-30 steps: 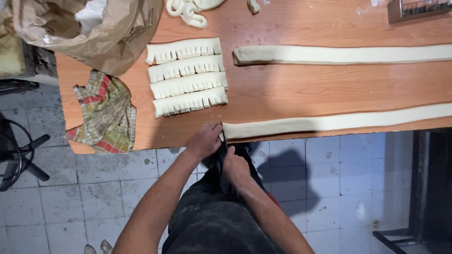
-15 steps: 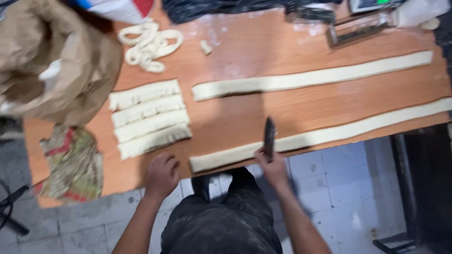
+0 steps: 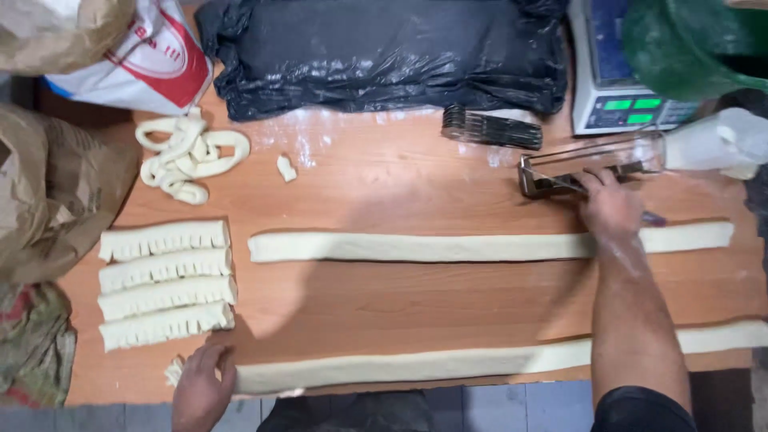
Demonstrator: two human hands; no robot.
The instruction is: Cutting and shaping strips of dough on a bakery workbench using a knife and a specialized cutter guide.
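While my left hand (image 3: 200, 388) rested loosely curled on the near end of the front dough strip (image 3: 416, 366), pinning it at the worktop (image 3: 384, 304) edge beside a small cut scrap, my right hand (image 3: 610, 206) was stretched far across to the metal cutter frame (image 3: 588, 168), fingers closed over its near bar. Whether I had it fully gripped or only touched, I cannot tell from this head view.

The front strip ran along the near edge under my right forearm; a second long strip (image 3: 448, 246) lay parallel, mid-worktop. To the left sat four fringed, already-notched pieces (image 3: 164, 284) in a stack of rows, and behind them a loose tangle of dough offcuts (image 3: 188, 156). A multi-wheel roller cutter (image 3: 490, 128), a scale (image 3: 620, 88) and a black plastic-wrapped block (image 3: 376, 52) stood at the back.

I judged the step to be fetching a tool between cuts, with the front strip yet whole. Next would call for bringing the tool squarely over the pinned end without dragging the soft strip.
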